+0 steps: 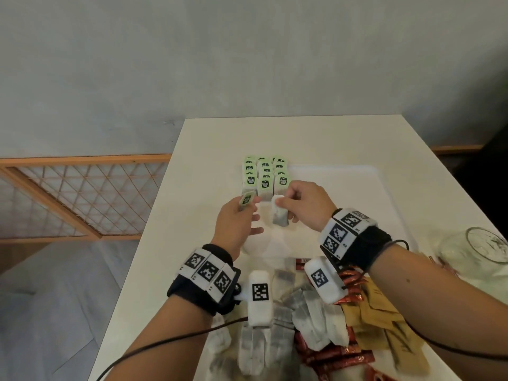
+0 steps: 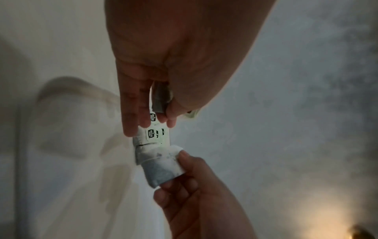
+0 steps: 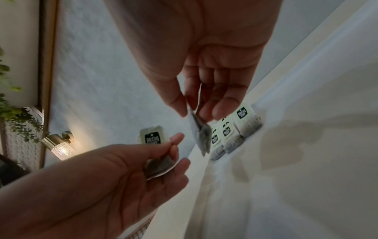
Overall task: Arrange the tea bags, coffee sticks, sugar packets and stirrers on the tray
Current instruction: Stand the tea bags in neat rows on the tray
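Several tea bags with green tags lie in neat rows at the far left corner of the white tray. My left hand pinches one tagged tea bag just in front of the rows. My right hand pinches another tea bag, which hangs over the tray beside the left hand. The right wrist view shows that bag dangling from thumb and fingers, close to the rows. In the left wrist view the left-hand bag sits between thumb and fingers.
Near me lies a loose heap of tea bags, red coffee sticks and brown sugar packets. A glass jar lies at the right of the white table. A wooden lattice screen stands to the left.
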